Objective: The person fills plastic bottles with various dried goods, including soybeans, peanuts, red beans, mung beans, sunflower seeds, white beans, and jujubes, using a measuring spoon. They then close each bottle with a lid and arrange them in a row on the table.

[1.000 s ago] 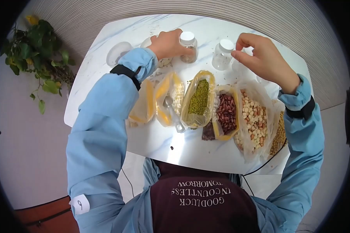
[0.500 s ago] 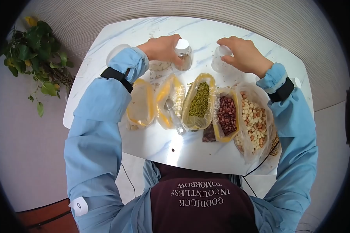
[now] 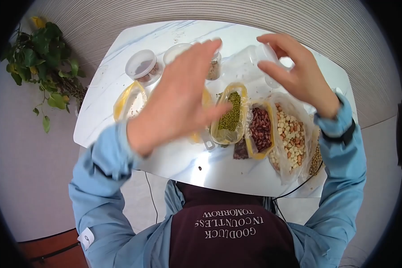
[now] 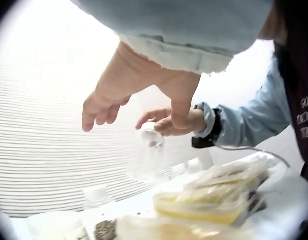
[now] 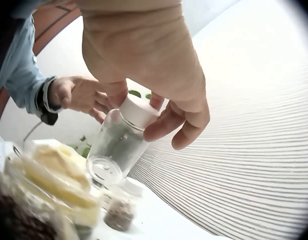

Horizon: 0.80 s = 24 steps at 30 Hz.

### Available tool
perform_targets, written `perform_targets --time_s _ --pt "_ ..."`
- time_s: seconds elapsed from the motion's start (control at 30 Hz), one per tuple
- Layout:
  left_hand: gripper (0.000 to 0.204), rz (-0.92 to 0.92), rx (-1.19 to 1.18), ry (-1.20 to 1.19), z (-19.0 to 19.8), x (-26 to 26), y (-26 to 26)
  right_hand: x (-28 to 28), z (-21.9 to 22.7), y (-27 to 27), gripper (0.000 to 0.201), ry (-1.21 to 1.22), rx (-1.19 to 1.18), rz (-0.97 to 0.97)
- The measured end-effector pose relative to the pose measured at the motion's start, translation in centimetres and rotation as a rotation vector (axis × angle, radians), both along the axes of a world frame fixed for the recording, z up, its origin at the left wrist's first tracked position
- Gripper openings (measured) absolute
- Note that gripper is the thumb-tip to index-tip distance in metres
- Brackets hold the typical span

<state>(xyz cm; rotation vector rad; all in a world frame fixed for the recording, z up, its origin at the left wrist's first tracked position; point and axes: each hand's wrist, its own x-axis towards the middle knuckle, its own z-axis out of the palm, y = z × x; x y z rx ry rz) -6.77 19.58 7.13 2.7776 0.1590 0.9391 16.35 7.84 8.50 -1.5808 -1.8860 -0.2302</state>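
My right hand [image 3: 301, 73] grips an empty clear jar [image 5: 114, 150] by its white cap [image 5: 139, 111], fingers and thumb around it. The jar hangs tilted above the back of the table, its base toward the left. Fingers spread, my left hand [image 3: 178, 96] is in the air over the bags and holds nothing. Behind its fingertips stands a second jar [image 3: 214, 69] with brownish contents, partly hidden in the head view. Below the left hand's thumb lies an open bag of green beans [image 3: 230, 114]. The left hand also covers part of the neighbouring bags.
Dark red beans [image 3: 260, 129], pale nuts [image 3: 290, 140] and yellow beans [image 3: 316, 158] fill bags at the right. A round tub [image 3: 140, 64] stands at the back left beside another. A spoon handle [image 3: 208, 142] sticks out near the bags. A leafy plant [image 3: 49, 58] hangs left.
My left hand has let go of the jar with brownish contents and come up toward me over the bags. My right hand has taken the empty jar by the cap and lifted and tilted it.
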Motion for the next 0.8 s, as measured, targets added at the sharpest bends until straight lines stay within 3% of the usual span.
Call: perform_targets --time_s 0.1,0.33,0.5,0.57,0.67,0.8 --pt "0.101 -0.078 -0.125 0.018 -0.2 -2.9 -4.9 -4.2 1.7 -4.2 0.044 0.052 -0.093 0.138" --pt "0.089 -0.052 -0.440 -0.178 -4.7 -4.7 -10.4 -10.3 1.2 -8.8 0.055 0.013 -0.131 0.337" --pt "0.071 -0.015 -0.353 -0.131 -5.8 -5.2 -11.7 -11.9 -0.6 -11.5 0.050 -0.084 -0.111 0.232" --pt "0.068 -0.077 -0.438 -0.072 -6.0 -5.2 -12.4 -12.4 -1.1 -12.9 0.052 -0.142 -0.153 0.171" --pt "0.062 -0.144 -0.476 0.035 -6.9 -5.3 -13.6 -12.9 -1.8 -15.4 0.053 -0.090 -0.333 0.100" --pt "0.061 -0.239 -0.486 0.162 -7.2 -5.1 -14.3 -14.0 -4.0 -17.8 0.054 0.092 -0.351 -0.047"
